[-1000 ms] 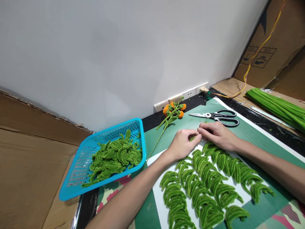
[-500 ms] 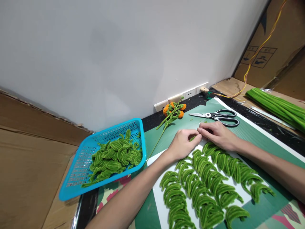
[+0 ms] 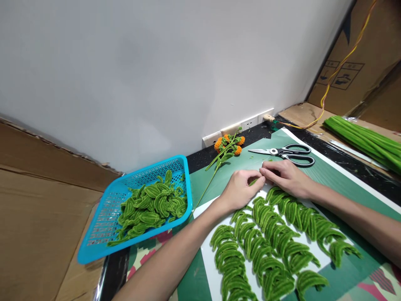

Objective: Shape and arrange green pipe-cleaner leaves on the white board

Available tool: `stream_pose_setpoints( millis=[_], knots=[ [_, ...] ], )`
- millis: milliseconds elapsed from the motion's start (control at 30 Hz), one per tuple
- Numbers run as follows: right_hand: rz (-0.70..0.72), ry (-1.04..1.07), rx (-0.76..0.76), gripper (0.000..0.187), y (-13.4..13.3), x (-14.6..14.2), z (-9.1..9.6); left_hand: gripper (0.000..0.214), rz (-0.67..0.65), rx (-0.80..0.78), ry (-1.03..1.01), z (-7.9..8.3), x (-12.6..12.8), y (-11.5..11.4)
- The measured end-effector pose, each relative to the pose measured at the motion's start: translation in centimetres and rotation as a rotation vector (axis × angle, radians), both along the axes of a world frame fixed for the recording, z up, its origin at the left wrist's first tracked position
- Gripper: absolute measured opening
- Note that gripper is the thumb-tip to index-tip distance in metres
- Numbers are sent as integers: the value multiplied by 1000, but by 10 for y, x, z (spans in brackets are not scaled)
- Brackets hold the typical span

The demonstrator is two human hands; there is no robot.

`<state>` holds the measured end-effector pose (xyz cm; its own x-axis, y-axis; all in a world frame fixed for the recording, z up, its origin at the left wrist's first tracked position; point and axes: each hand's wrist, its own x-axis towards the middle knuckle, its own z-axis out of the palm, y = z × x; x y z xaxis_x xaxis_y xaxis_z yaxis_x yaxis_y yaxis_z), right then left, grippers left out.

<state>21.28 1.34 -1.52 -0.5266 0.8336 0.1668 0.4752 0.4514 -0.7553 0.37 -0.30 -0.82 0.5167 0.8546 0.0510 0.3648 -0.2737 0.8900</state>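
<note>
I see L hand [image 3: 240, 189] & R hand [image 3: 288, 177] both curled, fingertips touching; can't tell what they're gripping tbh. Green leaf pcs [image 3: 277, 228] lie in rows nearby.

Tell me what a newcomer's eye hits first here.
Likely the rows of curved green pieces on the white sheet, with the left hand and right hand close together at their far end. Next, the bright blue basket at left, holding similar green pieces. Then orange flowers near the wall sockets, left of the scissors.
</note>
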Motion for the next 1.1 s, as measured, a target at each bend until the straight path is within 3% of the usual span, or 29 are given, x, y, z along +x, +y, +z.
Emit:
stream_pose_setpoints(
  millis=[1100],
  knots=[
    [4, -4, -2, 46, 0, 0, 0, 37, 0, 6, 32, 4, 0, -1]
  ],
)
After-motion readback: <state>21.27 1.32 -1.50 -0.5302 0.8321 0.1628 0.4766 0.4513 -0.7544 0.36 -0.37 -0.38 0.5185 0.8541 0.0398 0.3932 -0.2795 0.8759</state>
